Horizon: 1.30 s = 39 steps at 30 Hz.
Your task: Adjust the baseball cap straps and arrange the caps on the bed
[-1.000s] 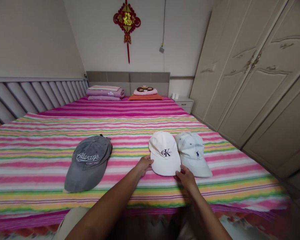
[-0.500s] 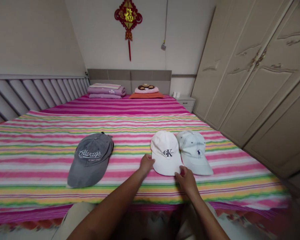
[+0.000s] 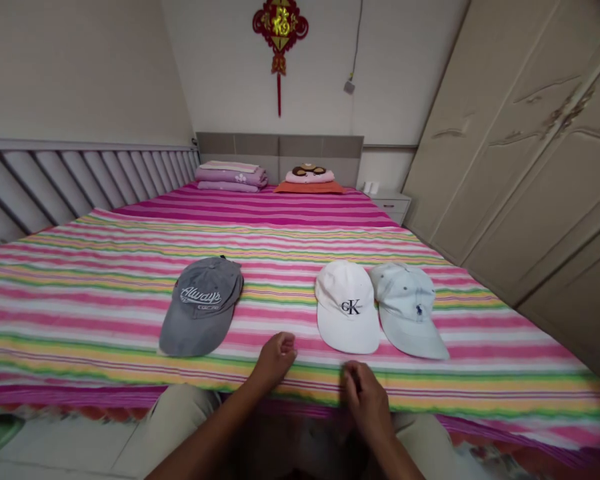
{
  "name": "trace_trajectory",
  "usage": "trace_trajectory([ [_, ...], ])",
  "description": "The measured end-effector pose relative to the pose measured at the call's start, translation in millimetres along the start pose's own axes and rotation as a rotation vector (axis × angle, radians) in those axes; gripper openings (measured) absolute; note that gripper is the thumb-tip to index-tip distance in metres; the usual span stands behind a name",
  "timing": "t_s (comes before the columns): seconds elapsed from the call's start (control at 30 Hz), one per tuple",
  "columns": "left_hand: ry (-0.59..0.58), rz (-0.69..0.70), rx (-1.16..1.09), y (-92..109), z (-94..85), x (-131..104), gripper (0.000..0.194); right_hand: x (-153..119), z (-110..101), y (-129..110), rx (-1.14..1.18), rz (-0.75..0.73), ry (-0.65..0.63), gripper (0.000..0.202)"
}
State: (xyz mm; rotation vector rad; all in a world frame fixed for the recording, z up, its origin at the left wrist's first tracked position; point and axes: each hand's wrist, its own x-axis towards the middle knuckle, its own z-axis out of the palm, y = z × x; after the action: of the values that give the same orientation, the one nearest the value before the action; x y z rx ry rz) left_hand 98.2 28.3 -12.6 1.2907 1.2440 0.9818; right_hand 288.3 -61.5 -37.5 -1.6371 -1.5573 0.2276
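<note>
A white cap (image 3: pixel 347 307) with dark letters lies on the striped bedspread (image 3: pixel 280 307), its brim toward me. Touching it on the right is a pale blue-green cap (image 3: pixel 410 310) with a small dark emblem. Farther left lies a grey cap (image 3: pixel 200 310) with white lettering. My left hand (image 3: pixel 276 360) hovers between the grey and white caps, fingers loosely curled but apart, holding nothing. Below the white cap's brim is my right hand (image 3: pixel 365 397), slightly blurred, its thumb and fingers parted and nothing between them. Neither hand touches a cap.
Folded purple bedding (image 3: pixel 233 177) and a pink pillow on an orange cloth (image 3: pixel 310 189) lie by the headboard (image 3: pixel 325 150). A metal railing (image 3: pixel 105 173) runs along the left. On the right stand a nightstand (image 3: pixel 390 203) and a tall wardrobe (image 3: pixel 500 153).
Both hands have let go of the white cap and drawn back toward me. The view has shifted left, so the caps and room appear farther right.
</note>
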Motion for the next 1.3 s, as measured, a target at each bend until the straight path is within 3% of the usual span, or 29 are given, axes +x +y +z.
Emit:
trace_trajectory([
  [0.1,0.012,-0.072,-0.058,-11,-29.7,-15,0.022,-13,16,-7,0.026,-0.117,-0.125,0.018],
  [0.23,0.073,-0.246,-0.315,-23,-70.9,-33,0.028,-24,38,-16,0.106,-0.216,-0.234,0.018],
  [0.4,0.311,-0.252,-0.49,-28,-112.8,-51,0.027,-29,53,-23,0.131,-0.241,-0.34,0.022],
  [0.57,0.597,-0.17,-0.599,-28,-138.5,-58,0.015,-32,58,-25,0.1,-0.236,-0.393,0.022],
  [0.73,0.721,-0.146,-0.682,-21,-142.9,-58,0.009,-37,59,-23,0.095,-0.197,-0.395,0.022],
  [1.0,0.745,-0.175,-0.831,-9,-134.5,-52,0.007,-39,59,-26,0.171,-0.115,-0.393,0.019],
  [1.3,0.781,-0.08,-0.938,12,-131.8,-38,0.01,-41,58,-26,0.19,-0.108,-0.447,0.018],
])
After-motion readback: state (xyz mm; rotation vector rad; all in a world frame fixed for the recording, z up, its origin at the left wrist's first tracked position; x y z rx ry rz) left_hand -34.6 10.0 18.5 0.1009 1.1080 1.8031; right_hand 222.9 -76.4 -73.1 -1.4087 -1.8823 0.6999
